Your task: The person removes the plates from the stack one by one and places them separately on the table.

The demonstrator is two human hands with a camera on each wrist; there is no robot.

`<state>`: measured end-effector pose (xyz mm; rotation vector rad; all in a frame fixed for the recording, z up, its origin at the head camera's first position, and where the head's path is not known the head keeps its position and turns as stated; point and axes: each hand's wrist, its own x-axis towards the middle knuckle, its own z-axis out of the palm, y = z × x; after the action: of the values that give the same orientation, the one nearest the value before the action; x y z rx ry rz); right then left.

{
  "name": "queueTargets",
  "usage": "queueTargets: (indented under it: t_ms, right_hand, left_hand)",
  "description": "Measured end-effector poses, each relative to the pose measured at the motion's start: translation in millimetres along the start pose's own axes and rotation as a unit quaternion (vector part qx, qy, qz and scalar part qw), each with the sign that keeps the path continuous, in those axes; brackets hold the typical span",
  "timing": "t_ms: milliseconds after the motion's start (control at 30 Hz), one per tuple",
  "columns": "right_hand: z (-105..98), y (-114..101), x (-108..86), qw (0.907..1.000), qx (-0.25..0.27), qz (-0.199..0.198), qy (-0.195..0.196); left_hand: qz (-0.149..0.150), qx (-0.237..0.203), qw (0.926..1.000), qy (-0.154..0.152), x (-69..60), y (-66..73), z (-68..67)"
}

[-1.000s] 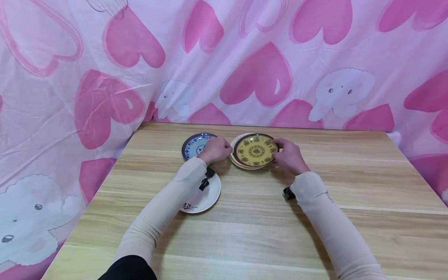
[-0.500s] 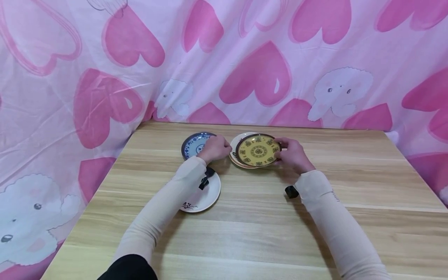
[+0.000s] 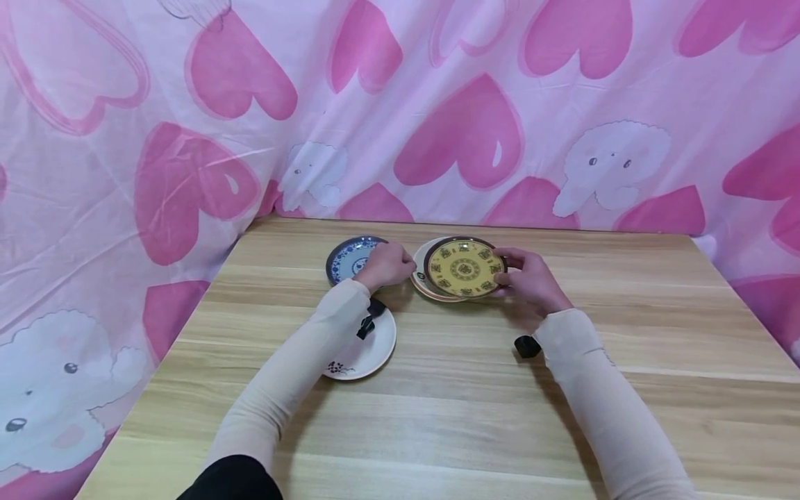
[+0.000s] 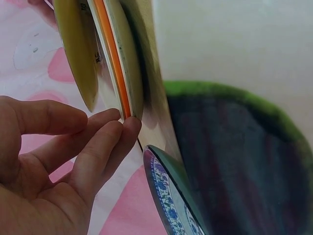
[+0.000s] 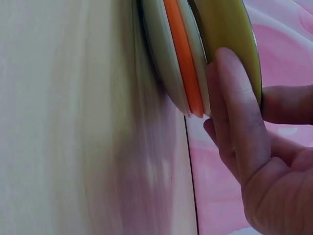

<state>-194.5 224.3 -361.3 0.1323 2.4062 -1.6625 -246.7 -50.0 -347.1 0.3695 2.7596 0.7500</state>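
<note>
My right hand pinches the right rim of a yellow plate with a dark brown edge and a ring of motifs. In the right wrist view, its thumb and fingers lie on either side of that rim. The yellow plate is held tilted over a stack of plates, partly covering a white plate on top. An orange-coloured plate shows between pale ones in the left wrist view. My left hand has its fingertips at the stack's left edge, extended and touching the rim, while the thumb stays apart from it.
A blue-and-white patterned plate lies behind my left hand, partly hidden by it. Nearer, a white plate with a dark floral print sits under my left forearm. The wooden table ends at a pink heart-print cloth.
My right hand has drawn the yellow plate slightly to the right, uncovering more of the white plate below. My left hand has stayed at the stack's edge.
</note>
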Motion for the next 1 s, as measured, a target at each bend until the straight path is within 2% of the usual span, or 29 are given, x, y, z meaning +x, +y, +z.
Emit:
queueTargets:
  t_ms: [467,1000]
  right_hand:
    - [-14.7,1.3,-4.8,0.9996,0.003,-0.015,-0.022]
    - [-19.2,6.6,-13.6,0.9949,-0.023,-0.032,-0.093]
  left_hand:
    - [0.0,-0.006,1.0,-0.007,-0.9,-0.1,-1.5]
    - [0.005,-0.003,1.0,-0.004,-0.9,-1.4,-1.9]
